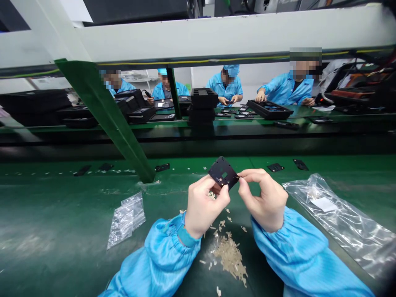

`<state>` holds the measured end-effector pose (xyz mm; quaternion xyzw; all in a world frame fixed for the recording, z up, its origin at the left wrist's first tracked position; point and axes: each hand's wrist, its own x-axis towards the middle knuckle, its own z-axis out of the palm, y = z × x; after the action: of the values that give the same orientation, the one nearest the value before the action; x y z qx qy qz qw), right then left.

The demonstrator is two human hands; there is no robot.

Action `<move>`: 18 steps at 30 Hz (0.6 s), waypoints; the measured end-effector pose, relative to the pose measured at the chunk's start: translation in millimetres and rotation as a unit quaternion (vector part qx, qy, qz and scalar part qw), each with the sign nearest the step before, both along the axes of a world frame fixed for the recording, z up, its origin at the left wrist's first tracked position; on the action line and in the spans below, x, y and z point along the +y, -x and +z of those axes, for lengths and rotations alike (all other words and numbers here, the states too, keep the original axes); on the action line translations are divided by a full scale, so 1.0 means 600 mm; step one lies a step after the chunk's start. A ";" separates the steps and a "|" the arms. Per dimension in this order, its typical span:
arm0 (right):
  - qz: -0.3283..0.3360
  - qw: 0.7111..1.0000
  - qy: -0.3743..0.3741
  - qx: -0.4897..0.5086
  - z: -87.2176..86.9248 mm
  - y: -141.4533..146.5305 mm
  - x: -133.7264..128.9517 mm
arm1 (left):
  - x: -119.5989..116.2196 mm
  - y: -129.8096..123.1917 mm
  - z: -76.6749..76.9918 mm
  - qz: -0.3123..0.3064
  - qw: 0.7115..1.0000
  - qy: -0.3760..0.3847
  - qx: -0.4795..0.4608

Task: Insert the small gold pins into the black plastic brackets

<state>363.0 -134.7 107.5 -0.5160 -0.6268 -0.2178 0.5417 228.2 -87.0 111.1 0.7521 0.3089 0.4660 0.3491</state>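
At the middle of the frame a black plate (pixel 220 166) is held tilted above the green bench (pixel 46 222). The left hand (pixel 204 204) clamps its lower edge between thumb and fingers, and most of those fingers are hidden behind the plate. The right hand (pixel 264 200) has thumb and forefinger closed on the plate's right corner — whether a small piece is pinched there too is hard to tell. The left hand and wrist also cover part of the scatter of beige pieces, whose main pile (pixel 230 255) lies at lower centre, between the sleeves. The clear bag (pixel 349 222) at right runs toward the frame's edge, its lower end dark and blurred.

A smaller clear bag (pixel 128 218) lies left of centre. Across the upper left a slanting green post (pixel 105 119) blocks part of the far side, and a white beam (pixel 216 35) crosses the top. Beyond, co-workers in blue (pixel 227 86) sit among black trays (pixel 202 103); a dark upright partly covers one of them. Flat black parts (pixel 162 167) lie along the bench's far edge.

A white slip (pixel 323 204) shows at the larger bag — any writing is too small to read.
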 end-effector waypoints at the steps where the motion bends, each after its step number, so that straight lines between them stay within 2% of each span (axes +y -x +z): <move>1: 0.001 1.000 -0.002 -0.002 0.000 0.000 0.000 | 0.000 0.000 0.001 0.000 1.000 -0.005 0.002; 8: 0.015 1.000 0.011 -0.007 -0.001 -0.001 0.001 | -0.002 0.001 0.006 0.012 0.999 -0.031 0.008; 13: 0.039 0.998 0.039 -0.003 0.009 0.001 -0.003 | 0.002 0.002 0.007 0.010 0.999 -0.040 0.005; 18: 0.059 0.995 0.073 0.029 0.018 0.002 -0.006 | 0.004 0.004 0.008 0.029 0.996 -0.085 0.008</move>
<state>362.0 -138.0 118.3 -0.5228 -0.6542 -0.1240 0.5323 226.0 -84.9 115.8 0.7734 0.2927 0.4944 0.2680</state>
